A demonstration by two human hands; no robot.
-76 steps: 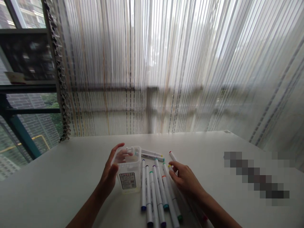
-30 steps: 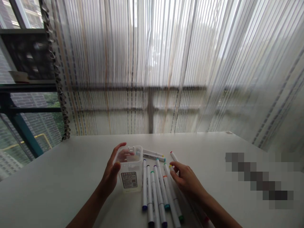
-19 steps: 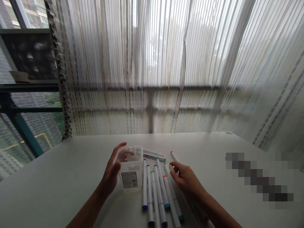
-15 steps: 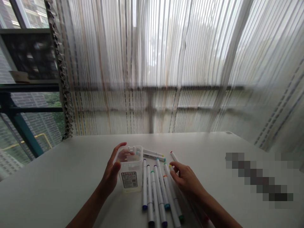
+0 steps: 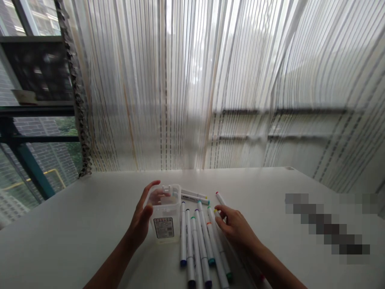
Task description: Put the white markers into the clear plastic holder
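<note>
Background: sheer striped white curtain (image 5: 210, 80) is hanging over a window behind the pale, matt surface (image 5: 75, 224), letting daylight fall across the working area; a dark window frame (image 5: 27, 168) is showing at the far left.

Container: small clear plastic tub with a printed label (image 5: 165, 214) is standing upright on the surface, open end up, so that its mouth is facing the person.

Left hand (image 5: 141, 218): it is cupping the tub's left side, thumb on the near wall and fingers curled around the far rim, seemingly steadying the light tub against tipping.

Marker row: white-barrelled felt markers with coloured caps (image 5: 197, 241) are lying flat, side by side and roughly parallel, just right of the tub, which is keeping each cap colour readable.

Far markers: two more white markers (image 5: 192, 196) are lying crosswise beyond the row, close to the tub's rim.

Right hand (image 5: 236, 228): it is resting low over the right edge of the row, fingers loosely bent, fingertips pinching or touching a yellow-capped marker (image 5: 217, 214); whether it is actually gripped cannot be told.

Red-tipped marker (image 5: 220, 198): it is lying alone just beyond the right fingertips.
</note>
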